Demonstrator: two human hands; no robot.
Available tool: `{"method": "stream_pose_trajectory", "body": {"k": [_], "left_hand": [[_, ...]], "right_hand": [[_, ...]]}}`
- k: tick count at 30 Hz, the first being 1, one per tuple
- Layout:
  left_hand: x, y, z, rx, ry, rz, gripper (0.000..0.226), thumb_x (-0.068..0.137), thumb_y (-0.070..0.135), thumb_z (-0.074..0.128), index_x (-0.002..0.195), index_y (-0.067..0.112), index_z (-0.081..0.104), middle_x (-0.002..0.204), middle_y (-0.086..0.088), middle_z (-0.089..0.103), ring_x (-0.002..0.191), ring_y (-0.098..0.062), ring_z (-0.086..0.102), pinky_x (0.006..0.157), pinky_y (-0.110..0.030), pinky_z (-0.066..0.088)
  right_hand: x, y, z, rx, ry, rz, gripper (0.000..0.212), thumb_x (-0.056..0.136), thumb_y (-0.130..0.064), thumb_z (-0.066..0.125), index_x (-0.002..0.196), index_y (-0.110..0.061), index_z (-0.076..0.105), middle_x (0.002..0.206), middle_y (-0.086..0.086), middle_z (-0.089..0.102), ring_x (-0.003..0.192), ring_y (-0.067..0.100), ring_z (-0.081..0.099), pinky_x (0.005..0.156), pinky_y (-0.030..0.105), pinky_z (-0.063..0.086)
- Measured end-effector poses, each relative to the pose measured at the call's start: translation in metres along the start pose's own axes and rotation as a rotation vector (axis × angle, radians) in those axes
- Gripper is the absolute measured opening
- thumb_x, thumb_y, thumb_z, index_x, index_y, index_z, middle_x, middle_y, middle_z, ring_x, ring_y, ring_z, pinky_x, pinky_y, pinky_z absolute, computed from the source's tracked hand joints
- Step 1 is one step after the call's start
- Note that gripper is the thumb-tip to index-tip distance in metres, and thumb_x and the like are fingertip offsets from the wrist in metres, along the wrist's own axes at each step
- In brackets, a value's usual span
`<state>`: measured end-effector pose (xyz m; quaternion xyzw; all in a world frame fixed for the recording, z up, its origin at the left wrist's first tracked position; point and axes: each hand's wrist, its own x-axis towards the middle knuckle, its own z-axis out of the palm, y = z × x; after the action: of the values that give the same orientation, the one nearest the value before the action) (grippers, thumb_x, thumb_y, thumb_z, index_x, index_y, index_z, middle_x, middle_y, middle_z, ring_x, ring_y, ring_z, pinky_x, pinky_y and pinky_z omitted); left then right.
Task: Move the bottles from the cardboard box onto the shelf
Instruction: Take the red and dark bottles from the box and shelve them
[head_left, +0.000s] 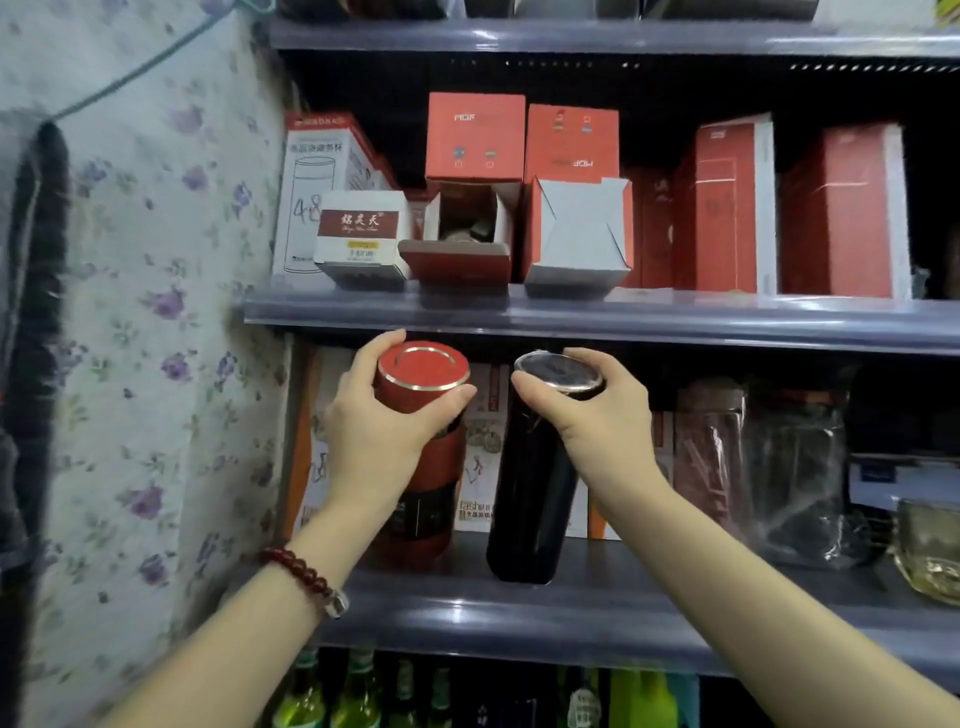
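While both bottles stand near the shelf (519, 618) front edge toward its left end, my left hand (374, 431) grips the red bottle (423, 441) by its cap and my right hand (592, 415) pinches the black bottle (530, 493) lid. Placing looks nearly finished; next I should let go gently and draw back without tipping either.

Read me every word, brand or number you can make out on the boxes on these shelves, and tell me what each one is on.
"MDF": front of the upright red box, upper shelf.
"MDF", upside down: the red box to its right.
"48", handwritten: tall white box with a cup drawing.
"fashi...", partly hidden: white box behind the two held bottles.
Chinese characters on the small white-and-maroon box: too blurred to read.
Other boxes and the bottles: nothing legible.
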<state>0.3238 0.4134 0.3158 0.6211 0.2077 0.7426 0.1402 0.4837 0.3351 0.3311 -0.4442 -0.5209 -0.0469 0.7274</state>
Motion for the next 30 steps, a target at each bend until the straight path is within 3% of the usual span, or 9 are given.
{"method": "stream_pose_trajectory", "body": {"k": [4,7,12,17,20,24,26,30], "left_hand": [[0.007,-0.017,0.007,-0.073,-0.058,-0.086,0.075,0.048,0.063,0.074,0.116,0.041,0.055,0.105,0.020,0.062,0.100,-0.005,0.060,0.081,-0.022,0.049],[0.017,-0.026,0.013,-0.070,-0.085,-0.169,0.081,0.046,0.069,0.071,0.118,0.037,0.054,0.102,0.020,0.062,0.095,0.002,0.059,0.070,-0.014,0.044],[0.036,-0.042,0.027,-0.107,-0.196,-0.342,0.078,0.046,0.070,0.072,0.110,0.025,0.062,0.102,0.010,0.069,0.098,-0.012,0.064,0.088,-0.036,0.053],[0.037,-0.059,0.029,-0.144,-0.287,-0.395,0.054,0.054,0.069,0.071,0.095,0.034,0.063,0.095,0.015,0.069,0.091,-0.003,0.063,0.068,-0.019,0.047],[0.026,-0.073,0.030,-0.144,-0.324,-0.367,0.043,0.063,0.061,0.072,0.097,0.037,0.061,0.098,0.017,0.067,0.092,-0.002,0.064,0.072,-0.019,0.049],[0.018,-0.080,0.029,-0.200,-0.335,-0.360,0.069,0.057,0.064,0.072,0.116,0.032,0.059,0.108,0.012,0.068,0.099,-0.007,0.065,0.085,-0.029,0.053],[0.014,-0.084,0.024,-0.193,-0.422,-0.372,0.067,0.062,0.056,0.076,0.122,0.035,0.055,0.111,0.012,0.067,0.102,-0.006,0.064,0.088,-0.031,0.051],[0.003,-0.099,0.004,-0.186,-0.555,-0.426,0.066,0.063,0.041,0.080,0.120,0.048,0.048,0.112,0.021,0.063,0.104,0.002,0.060,0.088,-0.026,0.048]], "right_hand": [[0.010,0.009,0.004,-0.004,-0.014,0.058,0.070,0.054,-0.054,0.082,0.115,-0.027,0.062,0.103,-0.012,0.068,0.098,0.005,0.064,0.091,0.030,0.052],[0.021,0.012,0.007,0.012,-0.095,0.114,0.066,0.053,-0.054,0.081,0.110,-0.026,0.065,0.101,-0.011,0.071,0.097,0.007,0.066,0.093,0.035,0.053],[0.032,0.025,0.017,-0.002,-0.136,0.225,0.081,0.049,-0.061,0.080,0.118,-0.024,0.058,0.111,-0.008,0.067,0.105,0.015,0.062,0.097,0.041,0.050],[0.026,0.052,0.024,0.041,-0.174,0.255,0.078,0.055,-0.051,0.082,0.123,-0.026,0.052,0.113,-0.006,0.065,0.107,0.016,0.062,0.098,0.042,0.049],[0.024,0.065,0.022,0.071,-0.161,0.248,0.078,0.056,-0.052,0.082,0.124,-0.028,0.052,0.112,-0.008,0.065,0.105,0.014,0.063,0.095,0.040,0.052],[0.021,0.071,0.016,0.086,-0.226,0.234,0.077,0.056,-0.057,0.080,0.123,-0.031,0.052,0.112,-0.011,0.066,0.104,0.009,0.064,0.092,0.033,0.052],[0.015,0.073,0.014,0.055,-0.235,0.240,0.084,0.057,-0.055,0.081,0.129,-0.027,0.047,0.114,-0.010,0.063,0.105,0.008,0.062,0.093,0.032,0.052],[-0.011,0.080,0.008,-0.107,-0.304,0.238,0.099,0.053,-0.051,0.086,0.134,-0.021,0.037,0.119,-0.010,0.058,0.106,0.006,0.058,0.078,0.015,0.046]]}}
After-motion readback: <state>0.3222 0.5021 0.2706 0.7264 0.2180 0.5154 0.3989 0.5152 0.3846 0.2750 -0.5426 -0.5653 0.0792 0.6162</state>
